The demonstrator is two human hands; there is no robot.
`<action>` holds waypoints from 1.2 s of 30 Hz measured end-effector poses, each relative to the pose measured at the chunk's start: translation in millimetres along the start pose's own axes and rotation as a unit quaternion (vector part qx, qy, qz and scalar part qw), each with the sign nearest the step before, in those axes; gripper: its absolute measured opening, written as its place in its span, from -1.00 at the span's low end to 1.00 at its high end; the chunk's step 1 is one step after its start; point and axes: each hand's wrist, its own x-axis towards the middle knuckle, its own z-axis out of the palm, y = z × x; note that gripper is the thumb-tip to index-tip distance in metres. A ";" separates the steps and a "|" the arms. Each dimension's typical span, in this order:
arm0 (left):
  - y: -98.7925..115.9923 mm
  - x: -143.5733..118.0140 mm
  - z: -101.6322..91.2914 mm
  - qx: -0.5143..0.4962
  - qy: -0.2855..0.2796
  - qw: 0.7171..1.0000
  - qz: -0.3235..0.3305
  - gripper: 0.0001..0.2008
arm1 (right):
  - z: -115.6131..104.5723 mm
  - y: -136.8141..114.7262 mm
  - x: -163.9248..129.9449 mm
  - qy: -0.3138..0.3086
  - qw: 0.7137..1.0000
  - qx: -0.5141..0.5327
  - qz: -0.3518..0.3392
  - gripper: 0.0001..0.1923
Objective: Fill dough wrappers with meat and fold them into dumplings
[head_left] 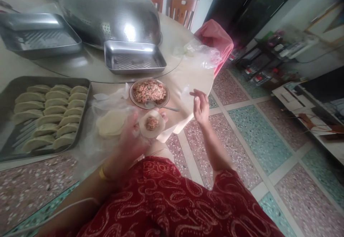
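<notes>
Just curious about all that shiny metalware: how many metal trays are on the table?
3. One at the left holds rows of folded dumplings; one empty at the far left; one empty in the middle, before the big domed lid.

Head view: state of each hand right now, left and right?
Left hand: holds a round dumpling wrapper with a dab of filling on it.
Right hand: open, empty, raised beside the bowl of filling.

Our round table (177, 36), pretty loaded.
We've got a dumpling tray (10, 93) left, filling bowl (149, 93) near, two empty trays (134, 57) far.
</notes>
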 end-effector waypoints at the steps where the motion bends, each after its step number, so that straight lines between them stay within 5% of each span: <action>1: -1.7 0.4 3.4 0.004 0.005 1.000 0.001 -0.30 | -1.2 8.4 9.9 -0.017 0.999 -0.048 -0.018 -0.44; 7: -7.2 -0.8 23.9 0.003 0.067 0.998 0.016 -0.39 | 10.5 41.6 44.5 -0.163 0.973 -0.162 -0.011 -0.44; 10: -7.1 -0.1 26.2 -0.002 0.074 0.997 0.006 -0.40 | 4.9 40.2 44.6 -0.141 0.979 -0.146 -0.024 -0.42; 15: -8.3 4.8 20.4 -0.005 0.032 0.999 -0.043 -0.35 | -16.6 0.5 26.7 -0.015 0.998 0.058 -0.034 -0.42; 20: -11.7 4.4 21.3 0.022 0.013 0.998 -0.050 -0.31 | -20.4 -66.7 0.3 -0.141 0.940 0.308 -0.047 -0.42; 23: -11.6 0.0 25.5 0.015 -0.025 0.998 -0.051 -0.29 | -11.4 -86.3 -6.4 -0.215 0.921 0.309 -0.099 -0.43; 27: -5.2 -8.0 28.6 0.008 -0.045 0.998 -0.037 -0.25 | -2.3 -81.7 -7.6 -0.243 0.921 0.266 -0.147 -0.40; 36: 5.4 -20.0 28.3 0.005 -0.044 0.999 -0.027 -0.26 | -8.4 -84.6 -9.4 -0.189 0.941 0.218 -0.176 -0.34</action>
